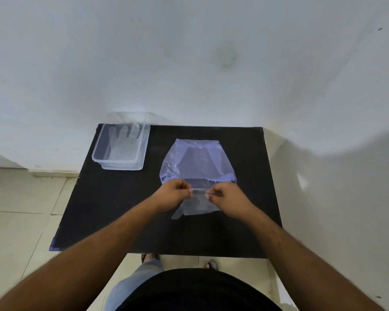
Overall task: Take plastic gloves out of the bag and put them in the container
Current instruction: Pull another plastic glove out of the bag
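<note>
A bluish see-through plastic bag (195, 161) lies on the black table (126, 216), its mouth toward me. A clear plastic glove (198, 204) hangs between my hands just in front of the bag's mouth, fingers pointing down toward me. My left hand (174, 193) pinches the glove's cuff at its left side. My right hand (226, 196) pinches the cuff at its right side, and the edge is stretched taut between them. A clear rectangular container (97, 153) stands at the table's back left with a glove (125, 142) lying flat inside.
A white wall rises right behind the table and along the right side. Tiled floor shows to the left and under the table's near edge, where my feet stand.
</note>
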